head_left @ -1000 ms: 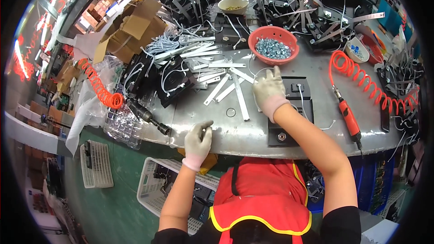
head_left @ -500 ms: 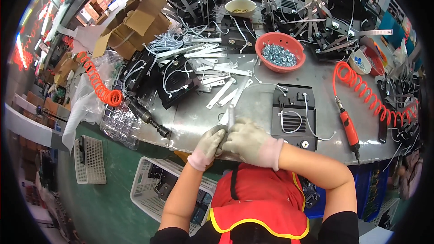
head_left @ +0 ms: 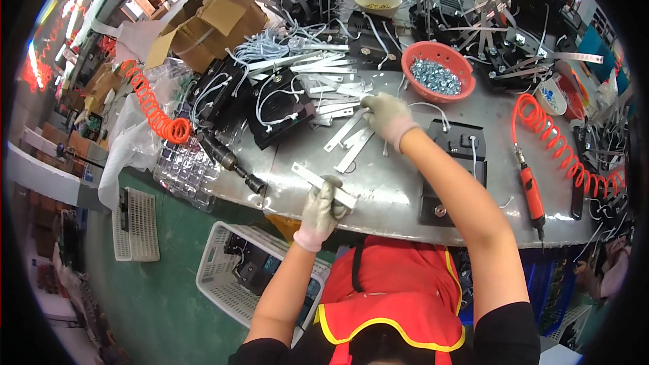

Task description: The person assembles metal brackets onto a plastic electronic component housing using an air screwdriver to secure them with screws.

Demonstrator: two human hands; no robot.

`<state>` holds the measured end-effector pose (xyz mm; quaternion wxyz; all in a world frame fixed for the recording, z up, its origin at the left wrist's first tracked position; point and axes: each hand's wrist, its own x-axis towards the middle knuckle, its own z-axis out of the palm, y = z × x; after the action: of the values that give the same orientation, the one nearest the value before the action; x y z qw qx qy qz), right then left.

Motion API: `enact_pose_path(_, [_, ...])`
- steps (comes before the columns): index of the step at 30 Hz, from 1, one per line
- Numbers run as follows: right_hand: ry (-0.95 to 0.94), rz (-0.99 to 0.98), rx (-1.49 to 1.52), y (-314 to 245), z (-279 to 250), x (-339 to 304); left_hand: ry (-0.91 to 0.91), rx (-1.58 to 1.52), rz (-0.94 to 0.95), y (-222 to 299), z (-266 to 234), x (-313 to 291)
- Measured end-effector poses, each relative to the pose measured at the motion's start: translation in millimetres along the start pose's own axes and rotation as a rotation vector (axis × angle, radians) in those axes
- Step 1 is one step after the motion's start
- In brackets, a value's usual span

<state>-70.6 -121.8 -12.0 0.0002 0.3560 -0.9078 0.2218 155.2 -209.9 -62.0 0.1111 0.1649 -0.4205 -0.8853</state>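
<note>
My left hand [head_left: 319, 215], in a pale glove, is closed around a flat white metal strip [head_left: 309, 175] just above the table's front edge. The strip slants from upper left to lower right and has a hole near its far end. Farther out, my gloved right hand [head_left: 391, 120] reaches over the loose metal strips [head_left: 355, 153]. Its fingers are bent together at the far end of one strip, and the glove partly hides the contact. Under my right forearm lies a black panel [head_left: 436, 196] with a white cable, partly covered by the arm.
A red bowl [head_left: 433, 53] of metal nuts stands behind my right hand. Black housings [head_left: 276, 111] and bundled cables [head_left: 270, 49] lie left. Two power drivers, one black [head_left: 220, 152] and one red [head_left: 531, 196], rest on the table [head_left: 291, 176]. A white crate [head_left: 215, 257] stands below.
My hands have moved apart. The right hand has gone forward to the loose strips, while the left stays near the front edge with a strip. The view has shifted slightly.
</note>
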Motion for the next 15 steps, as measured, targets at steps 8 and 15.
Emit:
enact_pose_path(8, [-0.008, 0.0, -0.144, 36.8, 18.3, 0.8, -0.053, 0.248, -0.034, -7.2, 9.8, -3.7])
enact_pose_path(15, [-0.112, 0.371, 1.354, 29.7, -75.5, -124.5, -0.037, 0.523, 0.092, -10.5, 30.3, -24.6])
